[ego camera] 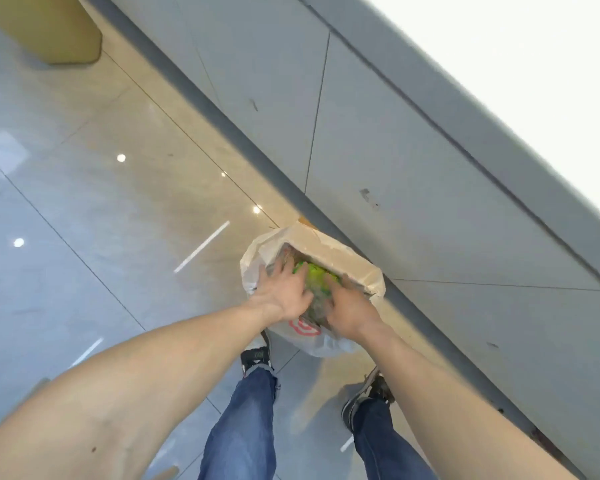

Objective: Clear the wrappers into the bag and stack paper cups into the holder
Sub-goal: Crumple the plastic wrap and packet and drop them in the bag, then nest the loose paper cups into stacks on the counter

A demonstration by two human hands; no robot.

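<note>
Fingers spread, my left hand presses on the crumpled green-and-clear plastic wrappers inside the white plastic bag with a red logo. My right hand curls over them from the other side; I cannot tell how tight its grip is. The bag sits on the glossy tiled floor, against the grey cabinet front, just ahead of my dark sneakers.

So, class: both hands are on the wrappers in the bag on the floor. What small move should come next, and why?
Probably press the wrappers a little deeper, then let go. Both the left hand and right hand lie on the green bundle at the mouth of the bag, which stands on the floor by the counter base, so the wrappers seem not fully down yet.
</note>
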